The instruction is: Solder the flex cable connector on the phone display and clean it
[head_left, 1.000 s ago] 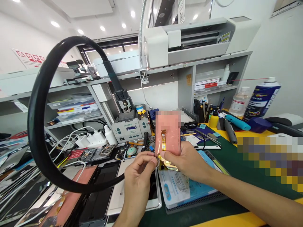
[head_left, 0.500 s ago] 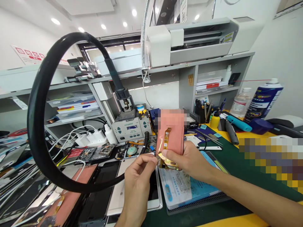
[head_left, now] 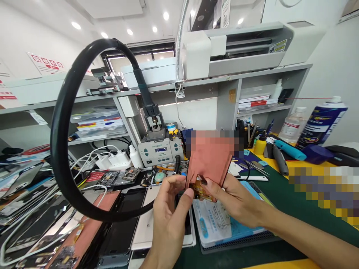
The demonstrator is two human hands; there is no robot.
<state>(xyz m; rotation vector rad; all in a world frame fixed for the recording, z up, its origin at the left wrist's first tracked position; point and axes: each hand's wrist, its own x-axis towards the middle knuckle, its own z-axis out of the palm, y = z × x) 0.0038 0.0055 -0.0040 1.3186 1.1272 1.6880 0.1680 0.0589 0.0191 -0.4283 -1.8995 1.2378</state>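
A thin pink-copper panel (head_left: 210, 160) is held upright between both hands, its top blurred out. Gold flex circuitry (head_left: 204, 193) lies along its lower edge. My left hand (head_left: 172, 209) pinches the lower left corner with thumb and fingers. My right hand (head_left: 235, 198) grips the lower right side, its thumb pressing on the front near the flex. Below the panel lies a blue and white packet (head_left: 218, 220) on a dark perforated tray.
A thick black hose (head_left: 60, 149) loops at the left from a grey station (head_left: 160, 151). White tablet (head_left: 146, 224), phones and cables crowd the left side. Spray can (head_left: 321, 121), clear bottle (head_left: 293, 125) and yellow bottle (head_left: 260, 145) stand at the right on a green mat (head_left: 297, 216).
The panel looks wider and more face-on, and the long flex strip on its front is now mostly out of sight. My left hand has moved up onto the panel's corner. The view has shifted slightly left.
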